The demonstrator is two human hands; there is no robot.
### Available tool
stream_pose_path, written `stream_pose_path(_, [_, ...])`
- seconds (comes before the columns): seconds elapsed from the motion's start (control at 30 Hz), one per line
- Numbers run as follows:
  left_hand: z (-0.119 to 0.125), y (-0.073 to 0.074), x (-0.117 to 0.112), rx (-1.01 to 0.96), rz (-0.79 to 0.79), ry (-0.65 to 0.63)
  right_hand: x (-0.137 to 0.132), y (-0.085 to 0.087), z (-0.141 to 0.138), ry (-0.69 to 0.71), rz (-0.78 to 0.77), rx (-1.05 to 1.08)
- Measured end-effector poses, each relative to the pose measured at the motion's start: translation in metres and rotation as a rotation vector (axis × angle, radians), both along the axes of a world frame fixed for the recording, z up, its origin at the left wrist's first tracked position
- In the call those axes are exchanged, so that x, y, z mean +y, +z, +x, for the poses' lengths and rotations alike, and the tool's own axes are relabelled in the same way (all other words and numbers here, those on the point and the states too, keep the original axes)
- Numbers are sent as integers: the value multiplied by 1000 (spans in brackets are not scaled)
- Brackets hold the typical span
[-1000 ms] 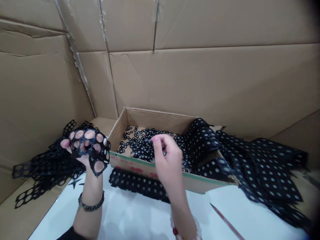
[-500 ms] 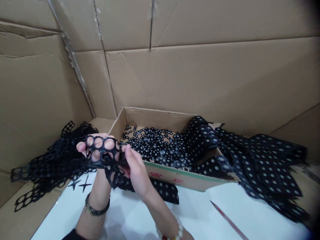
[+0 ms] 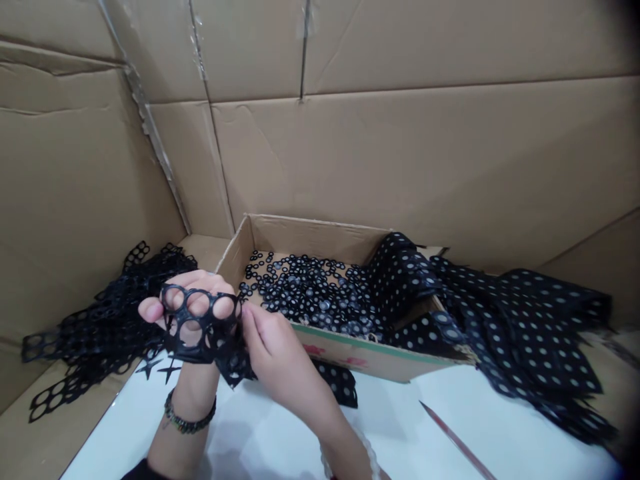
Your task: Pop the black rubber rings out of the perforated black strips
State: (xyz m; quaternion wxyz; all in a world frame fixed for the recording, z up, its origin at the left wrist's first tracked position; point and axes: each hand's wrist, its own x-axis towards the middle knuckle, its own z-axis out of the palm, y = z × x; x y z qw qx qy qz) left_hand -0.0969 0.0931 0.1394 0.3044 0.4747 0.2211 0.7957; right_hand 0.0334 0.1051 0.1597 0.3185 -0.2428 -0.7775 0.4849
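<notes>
My left hand [image 3: 193, 313] is raised palm-up, fingers curled under a black rubber sheet with round punched holes [image 3: 197, 327] that drapes over it. My right hand [image 3: 270, 350] is right beside it, its fingertips pinching the sheet's right edge. Just behind both hands stands a low cardboard box [image 3: 350, 357] holding several small black rings [image 3: 305, 290]. A black sheet still dotted with white-centred rings [image 3: 500, 320] hangs from the box out to the right.
A heap of emptied black sheets [image 3: 95, 327] lies at the left on cardboard. Cardboard walls [image 3: 400, 153] close in the back and left. The white tabletop [image 3: 410, 433] carries a thin reddish stick [image 3: 455, 443] at the right. Another dotted sheet [image 3: 340, 383] lies under the box front.
My right hand has come back from over the box to the sheet on my left hand and now pinches its edge. My left hand has lowered slightly.
</notes>
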Motion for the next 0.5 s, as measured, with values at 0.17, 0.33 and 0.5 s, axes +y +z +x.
stream_pose_path(0.17, [7, -1, 2, -152, 16, 124, 7, -2, 3, 220, -264, 129])
stream_pose_path(0.33, [6, -9, 3, -30, -148, 118, 5, -9, -4, 273, -514, 247])
stream_pose_path(0.5, [2, -11, -3, 70, -274, -86, -1, -14, -12, 187, -466, 251])
